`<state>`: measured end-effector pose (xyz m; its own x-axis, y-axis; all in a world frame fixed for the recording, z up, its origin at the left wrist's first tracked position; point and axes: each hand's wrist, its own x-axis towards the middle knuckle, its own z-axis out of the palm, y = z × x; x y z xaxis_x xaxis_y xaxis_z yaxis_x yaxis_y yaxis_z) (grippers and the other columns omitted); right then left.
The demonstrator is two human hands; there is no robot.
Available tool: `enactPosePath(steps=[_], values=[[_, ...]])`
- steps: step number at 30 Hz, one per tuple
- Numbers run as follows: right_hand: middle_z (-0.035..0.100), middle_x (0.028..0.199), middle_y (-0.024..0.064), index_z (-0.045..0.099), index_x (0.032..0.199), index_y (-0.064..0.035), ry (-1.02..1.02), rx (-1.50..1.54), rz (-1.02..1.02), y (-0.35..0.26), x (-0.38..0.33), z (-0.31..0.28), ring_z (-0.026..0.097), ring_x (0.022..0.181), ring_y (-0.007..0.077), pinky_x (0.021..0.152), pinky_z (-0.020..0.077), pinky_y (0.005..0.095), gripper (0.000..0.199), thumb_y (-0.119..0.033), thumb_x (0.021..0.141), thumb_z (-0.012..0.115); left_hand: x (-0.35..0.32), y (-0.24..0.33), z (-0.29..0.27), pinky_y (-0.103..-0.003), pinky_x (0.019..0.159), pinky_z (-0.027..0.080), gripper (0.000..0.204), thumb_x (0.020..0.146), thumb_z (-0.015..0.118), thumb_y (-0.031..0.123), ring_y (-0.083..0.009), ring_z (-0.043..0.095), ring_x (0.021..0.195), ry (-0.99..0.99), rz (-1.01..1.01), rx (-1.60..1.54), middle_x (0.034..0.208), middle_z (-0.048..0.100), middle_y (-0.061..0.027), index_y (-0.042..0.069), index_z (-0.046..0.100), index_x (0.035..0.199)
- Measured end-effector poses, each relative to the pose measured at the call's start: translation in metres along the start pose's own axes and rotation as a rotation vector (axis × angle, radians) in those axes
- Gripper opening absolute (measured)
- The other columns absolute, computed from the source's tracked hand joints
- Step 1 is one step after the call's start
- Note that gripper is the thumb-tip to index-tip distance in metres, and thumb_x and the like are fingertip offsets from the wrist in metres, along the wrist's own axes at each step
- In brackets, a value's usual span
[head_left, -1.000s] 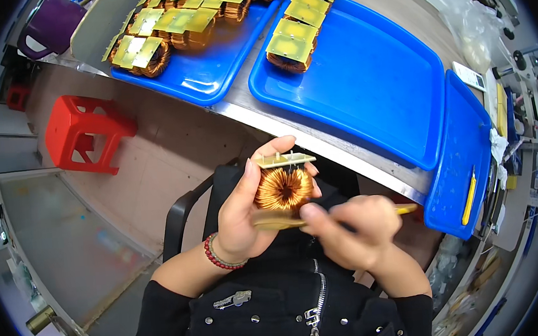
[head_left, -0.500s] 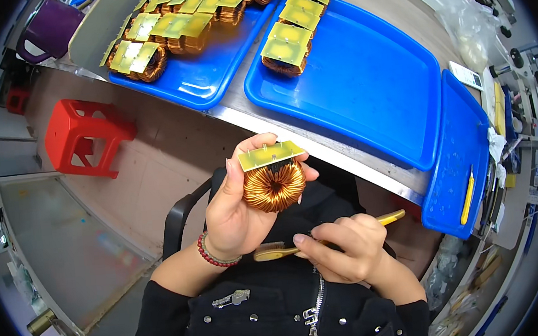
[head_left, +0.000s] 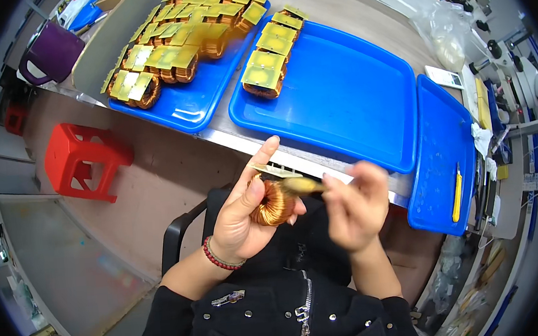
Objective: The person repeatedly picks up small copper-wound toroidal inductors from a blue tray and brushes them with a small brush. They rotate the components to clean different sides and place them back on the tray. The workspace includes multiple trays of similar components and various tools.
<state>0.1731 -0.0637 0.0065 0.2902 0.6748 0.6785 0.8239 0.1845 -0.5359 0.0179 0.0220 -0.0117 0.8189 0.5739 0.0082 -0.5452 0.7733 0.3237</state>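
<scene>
My left hand (head_left: 238, 218) is closed around a copper-wound toroidal coil (head_left: 272, 204) with a small yellow-green circuit board (head_left: 275, 170) on its upper side. The index finger stretches up past the board, and the coil is turned partly sideways. A yellow-handled brush (head_left: 302, 185) is pinched in my right hand (head_left: 359, 208), its head up against the board and the coil's right side. Motion blurs the brush and the right fingers. Most of the brush handle is hidden behind that hand.
Many similar coils stand in the left blue tray (head_left: 182, 115). A short row of coils (head_left: 266, 70) lines the left side of the middle blue tray (head_left: 358, 91). A yellow-handled tool (head_left: 457, 197) lies in the right tray (head_left: 433, 209). A red stool (head_left: 85, 160) stands at left.
My right hand has risen from below, bringing the brush to the coil. My left hand has tilted the coil and board, and its index finger has straightened. The view has shifted slightly.
</scene>
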Motion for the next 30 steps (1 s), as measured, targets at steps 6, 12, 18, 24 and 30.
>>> enactPosePath(steps=[6, 12, 18, 24, 30], values=[[0.053, 0.088, 0.009, 0.069, 0.086, -0.0074, 0.103, 0.018, 0.024, -0.009, -0.001, -0.018, 0.047, 0.051, 0.0118, 0.047, 0.0388, 0.0234, 0.024, 0.001, 0.064, 0.071, -0.004, -0.005, -0.002, -0.035, 0.07, 0.045, 0.052, 0.086, 0.056, 0.028, -0.024, 0.053, 0.088, 0.059, -0.033, 0.04, 0.105, 0.054, -0.0135, 0.024, 0.032, 0.132], [0.056, 0.09, 0.0108, 0.069, 0.086, -0.0089, 0.037, -0.297, 0.064, 0.019, -0.006, -0.018, 0.044, 0.046, 0.0145, 0.042, 0.0352, 0.0254, 0.022, -0.003, 0.065, 0.07, -0.008, -0.006, 0.004, -0.035, 0.073, 0.048, 0.043, 0.088, 0.054, 0.026, -0.0233, 0.056, 0.091, -0.017, 0.01, -0.027, 0.109, 0.052, -0.0162, 0.016, 0.037, 0.126], [0.048, 0.099, 0.0099, 0.069, 0.094, -0.0094, 0.051, 0.102, 0.004, -0.019, -0.027, -0.025, 0.049, 0.065, 0.0125, 0.052, 0.0373, 0.0209, 0.028, -0.003, 0.067, 0.07, -0.003, -0.014, -0.003, -0.03, 0.055, 0.047, 0.041, 0.081, 0.052, 0.01, -0.0223, 0.055, 0.09, 0.057, -0.001, -0.174, 0.105, 0.051, -0.0117, 0.014, 0.04, 0.12], [0.055, 0.091, 0.0087, 0.069, 0.089, -0.0115, 0.033, -0.141, -0.042, 0.001, -0.023, -0.001, 0.052, 0.056, 0.0159, 0.047, 0.0375, 0.0257, 0.028, -0.011, 0.061, 0.075, 0.0, -0.015, 0.014, -0.036, 0.081, 0.045, 0.044, 0.092, 0.035, 0.032, -0.0246, 0.057, 0.093, 0.206, 0.003, 0.102, 0.106, 0.056, -0.0155, 0.002, 0.041, 0.124], [0.056, 0.08, 0.0061, 0.067, 0.082, -0.0054, 0.016, -0.096, -0.245, -0.016, -0.012, -0.013, 0.049, 0.049, 0.0139, 0.041, 0.0358, 0.0275, 0.022, 0.002, 0.061, 0.07, 0.001, -0.011, 0.017, -0.039, 0.097, 0.037, 0.051, 0.097, 0.024, 0.034, -0.0288, 0.046, 0.114, 0.112, -0.024, 0.04, 0.125, 0.044, -0.0175, 0.003, 0.024, 0.137]])
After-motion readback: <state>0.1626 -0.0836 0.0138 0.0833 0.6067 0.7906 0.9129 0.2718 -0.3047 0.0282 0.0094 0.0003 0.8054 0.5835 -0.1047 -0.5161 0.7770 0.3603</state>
